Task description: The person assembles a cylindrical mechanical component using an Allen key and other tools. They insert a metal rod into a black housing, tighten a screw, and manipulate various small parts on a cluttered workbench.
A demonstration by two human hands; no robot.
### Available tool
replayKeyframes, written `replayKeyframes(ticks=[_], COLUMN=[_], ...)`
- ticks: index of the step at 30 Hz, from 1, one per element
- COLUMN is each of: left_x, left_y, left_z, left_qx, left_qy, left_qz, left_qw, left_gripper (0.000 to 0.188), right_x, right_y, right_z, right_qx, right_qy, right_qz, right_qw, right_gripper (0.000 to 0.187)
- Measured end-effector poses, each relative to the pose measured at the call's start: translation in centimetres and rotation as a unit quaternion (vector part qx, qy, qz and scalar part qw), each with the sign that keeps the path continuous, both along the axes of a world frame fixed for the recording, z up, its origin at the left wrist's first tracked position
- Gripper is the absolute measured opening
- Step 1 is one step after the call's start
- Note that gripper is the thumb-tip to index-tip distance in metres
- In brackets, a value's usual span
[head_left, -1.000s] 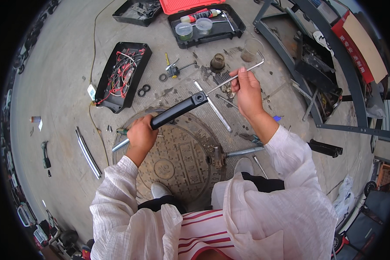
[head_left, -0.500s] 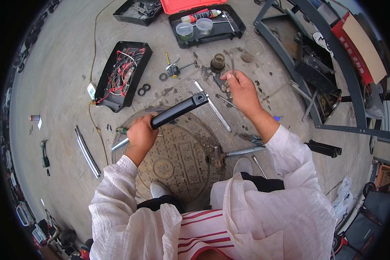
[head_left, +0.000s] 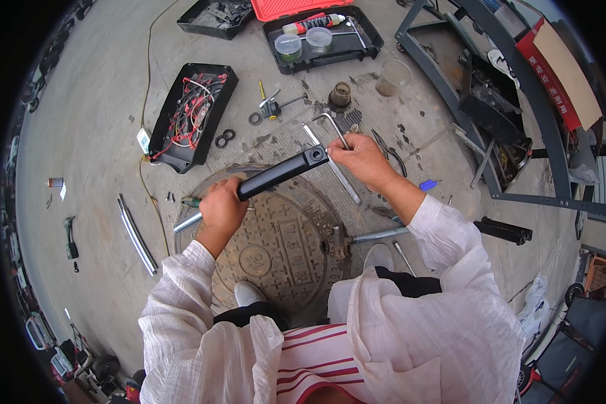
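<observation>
My left hand point(head_left: 222, 207) is closed around the lower part of a black hydraulic cylinder point(head_left: 275, 178), tilted up to the right. Its shiny metal rod point(head_left: 188, 223) sticks out below my fist. At the cylinder's upper end is a square lug with a round hole. Close beside that lug, my right hand point(head_left: 362, 160) grips a bent L-shaped hex key point(head_left: 331, 123), its short arm pointing away to the left. Whether the key or my fingertips touch the lug I cannot tell. A long silver bar point(head_left: 343, 179) lies on the floor beneath.
Under the cylinder is a round manhole cover point(head_left: 256, 236). A hammer point(head_left: 341, 243) lies by my right foot. Ahead are a black tray point(head_left: 228, 81) of red wires, a brown jar point(head_left: 340, 95), a clear cup point(head_left: 390, 79) and an open toolbox point(head_left: 296, 66). A metal rack point(head_left: 444, 101) stands right.
My right hand has come down and left to the cylinder's lug end, carrying the hex key, which has turned to point left. My left hand holds the cylinder almost unmoved.
</observation>
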State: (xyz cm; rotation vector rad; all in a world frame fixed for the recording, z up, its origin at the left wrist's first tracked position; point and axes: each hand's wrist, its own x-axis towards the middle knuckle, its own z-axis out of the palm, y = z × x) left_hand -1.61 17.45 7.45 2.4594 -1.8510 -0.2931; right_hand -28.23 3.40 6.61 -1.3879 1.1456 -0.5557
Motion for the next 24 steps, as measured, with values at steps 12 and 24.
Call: replayKeyframes(ticks=[12, 24], left_x=[-0.2, -2.7], left_y=[-0.2, -2.2], left_z=[-0.1, 1.1], left_qx=[0.026, 0.054], left_qy=[0.016, 0.070], left_qz=[0.022, 0.051], left_qw=[0.999, 0.995], left_gripper=[0.024, 0.029], right_x=[-3.7, -25.4], right_y=[-2.3, -7.3], right_z=[-1.0, -19.3], right_qx=[0.170, 0.076], right_qy=[-0.130, 0.375], right_qz=[-0.099, -0.375], right_qw=[0.972, 0.845], right_gripper=[0.012, 0.031])
